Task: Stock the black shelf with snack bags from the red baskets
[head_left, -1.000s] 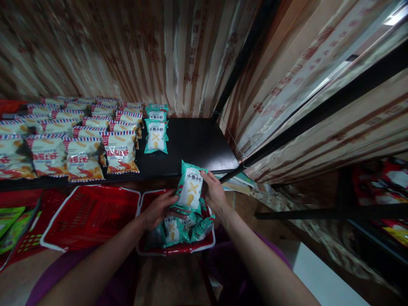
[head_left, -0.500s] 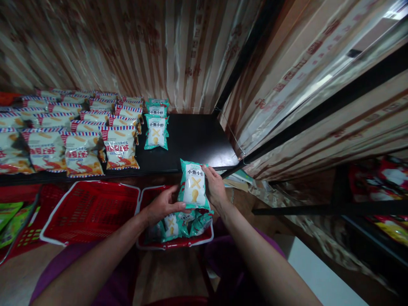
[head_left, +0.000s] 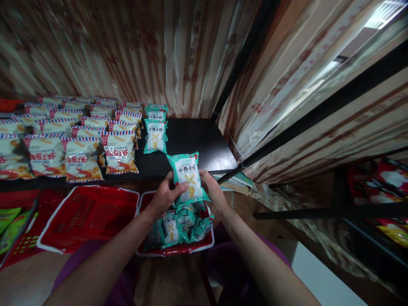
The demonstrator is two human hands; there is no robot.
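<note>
A teal and white snack bag (head_left: 188, 176) is held between both hands, above a red basket (head_left: 204, 246) that contains several more teal bags (head_left: 172, 227). My left hand (head_left: 165, 195) grips its left side, the thumb lying across the front. On the right edge, my right hand (head_left: 213, 191) is closed, its fingers partly hidden behind the bag. Two visible teal bags (head_left: 155, 136) stand one behind the other on the black shelf (head_left: 197, 136), right of rows of white bags with striped tops (head_left: 119, 152).
An empty-looking red basket (head_left: 92, 216) sits left of the filled one. Green packets (head_left: 12, 233) lie in a basket at far left. Black metal bars (head_left: 302, 110) cross the right side. Striped fabric hangs behind the shelf.
The held teal bag has shifted slightly left and up and now tilts the other way. My left thumb has moved from its lower corner onto its front.
</note>
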